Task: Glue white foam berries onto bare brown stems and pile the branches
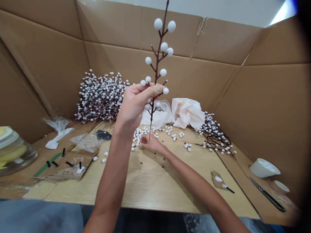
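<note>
My left hand (133, 105) holds upright a dark brown stem (156, 68) of an artificial berry spray with white foam berries (158, 24) on short side twigs. A tan bandage (157, 90) wraps one finger of that hand. My right hand (152, 144) rests on the wooden tabletop (148, 181), its fingers curled beside a scatter of loose white berries (142, 134). The stem's lower tip hangs just above that hand. I cannot tell whether those fingers hold a small berry.
A heap of berry sprays (100, 97) stands behind my hands against cardboard walls (218, 42). Crumpled pale paper (188, 113), plastic bags (86, 142), a white bowl (264, 168), a black-handled knife (267, 194) and a glass jar (13, 152) lie around.
</note>
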